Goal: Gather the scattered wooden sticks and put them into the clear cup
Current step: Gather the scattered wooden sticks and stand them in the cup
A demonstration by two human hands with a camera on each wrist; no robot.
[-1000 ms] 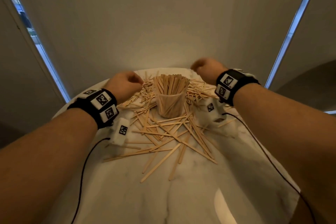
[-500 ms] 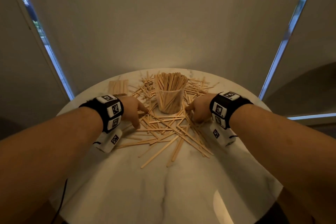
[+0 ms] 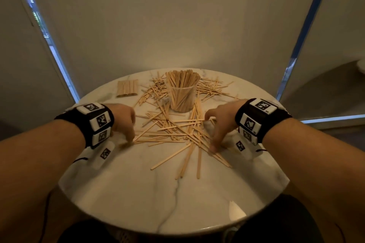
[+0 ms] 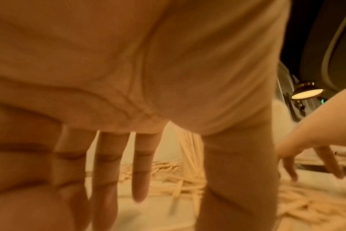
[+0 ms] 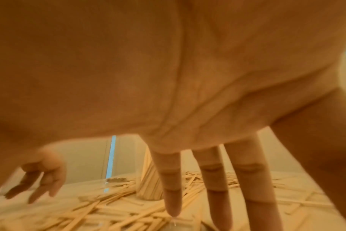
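A clear cup (image 3: 181,97) packed with upright wooden sticks stands at the middle back of the round marble table (image 3: 173,199). Many loose wooden sticks (image 3: 173,130) lie scattered around and in front of it. My left hand (image 3: 126,124) reaches down at the left edge of the pile, fingers straight, tips touching the table and stick ends. My right hand (image 3: 219,124) does the same at the right edge, fingers spread on sticks. The left wrist view shows straight fingers (image 4: 140,171) over sticks; the right wrist view shows fingers (image 5: 172,187) pointing down onto sticks (image 5: 109,215). Neither hand holds anything.
A neat flat bundle of sticks (image 3: 127,88) lies at the back left of the table. Bare marble stretches from the pile to the near rim. Walls and tall window strips stand behind the table.
Both hands were raised as fists beside the cup a second ago. They have come down and toward me, opened, and now touch the front part of the pile.
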